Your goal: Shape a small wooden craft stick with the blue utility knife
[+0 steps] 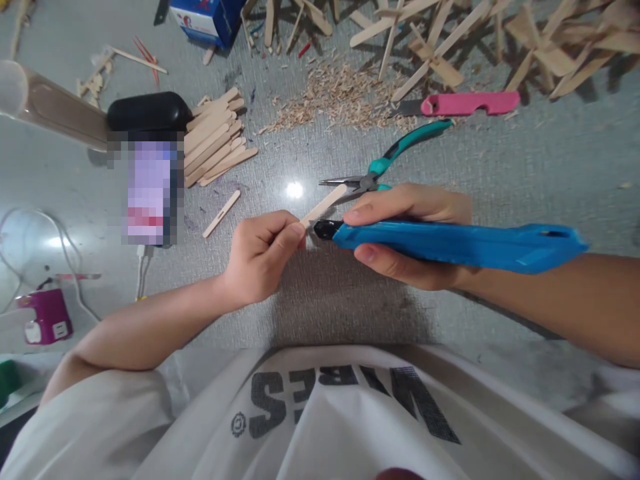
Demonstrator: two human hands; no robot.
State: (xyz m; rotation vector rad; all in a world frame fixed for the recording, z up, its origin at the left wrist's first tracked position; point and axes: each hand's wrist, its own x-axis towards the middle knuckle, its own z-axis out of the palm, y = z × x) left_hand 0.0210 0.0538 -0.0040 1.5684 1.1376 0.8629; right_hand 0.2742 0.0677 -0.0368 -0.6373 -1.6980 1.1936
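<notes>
Left grip (264, 257) pinches a flat pale wooden stick (326, 205); right grip (425, 202) wraps a blue plastic cutter (450, 245). Grey tabletop (330, 307) gives me room nearside; teal-handled metal pliers (369, 181) crowd the stick's tip, one handle mostly hidden. Cutter-stick contact unclear.

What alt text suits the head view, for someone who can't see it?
A left hand grips a wooden stick while the right hand holds a blue utility knife, its front end close to the stick. Beyond them on a gray table lie teal-handled pliers, a pink knife, wood shavings and a pile of sticks.
</notes>
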